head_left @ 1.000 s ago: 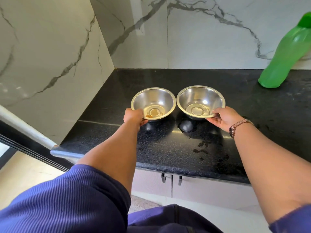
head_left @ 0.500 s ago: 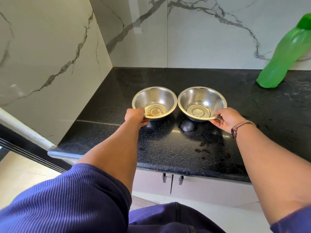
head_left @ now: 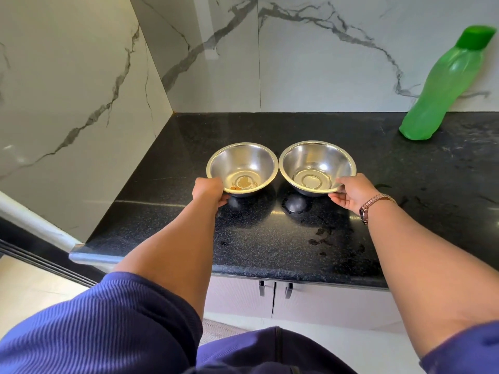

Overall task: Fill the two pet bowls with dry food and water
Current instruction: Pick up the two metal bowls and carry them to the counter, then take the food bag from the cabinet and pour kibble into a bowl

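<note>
Holding: each hand grips one steel bowl by its near rim on the black counter (head_left: 270, 238).
Landmark: the counter's back left corner, where the two marble walls (head_left: 324, 63) meet.
Left bowl (head_left: 244, 163): nearer that corner, upright, a few brown bits of dry food lying at its bottom.
Right bowl (head_left: 316, 160): just beside the left bowl on the side away from the corner, rims nearly touching; whether they touch I cannot tell. Its bottom shows no food.
Left hand (head_left: 208, 190): fingers curled round the left bowl's near rim, knuckles up; fingertips show under the bowl's edge.
Right hand (head_left: 353, 193): thumb on top of the right bowl's rim, fingers curled beneath it, pinching the edge between them.
Watch (head_left: 374, 205): on the right wrist.
Green bottle (head_left: 445, 87): far along the back wall from the corner, well apart from both bowls, capped, standing on the counter.
Wet marks (head_left: 321, 238): on the counter, on the near side of the right bowl.
</note>
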